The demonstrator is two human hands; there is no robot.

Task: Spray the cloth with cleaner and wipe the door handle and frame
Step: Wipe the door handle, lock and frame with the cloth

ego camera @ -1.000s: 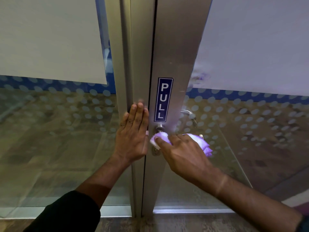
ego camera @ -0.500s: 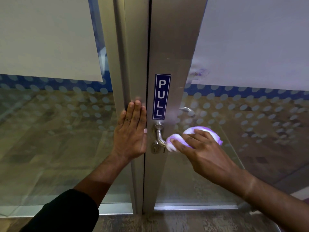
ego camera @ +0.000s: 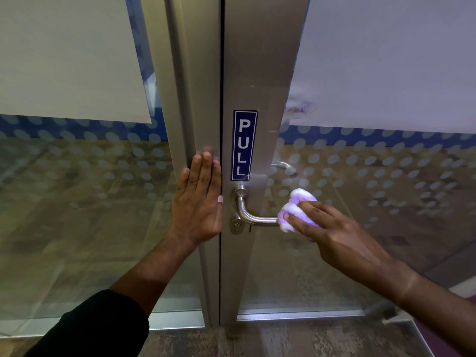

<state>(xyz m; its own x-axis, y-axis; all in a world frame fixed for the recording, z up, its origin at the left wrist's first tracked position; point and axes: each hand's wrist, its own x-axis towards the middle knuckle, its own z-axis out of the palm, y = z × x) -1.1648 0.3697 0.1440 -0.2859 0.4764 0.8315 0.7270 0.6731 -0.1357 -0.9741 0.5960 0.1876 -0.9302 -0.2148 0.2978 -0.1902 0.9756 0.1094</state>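
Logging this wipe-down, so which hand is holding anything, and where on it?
The right hand grips the bunched white-and-purple cloth over its top, at the silver lever handle's free end. The left hand holds nothing.

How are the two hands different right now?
The left hand lies flat, fingers straight, pressing the fixed door frame; the right hand curls round the purple-white cloth on the door handle. The left holds nothing; the right holds the cloth. Both touch the doorway.

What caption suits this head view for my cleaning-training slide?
Right hand wipes the door handle with a cloth; left hand rests flat on the frame.
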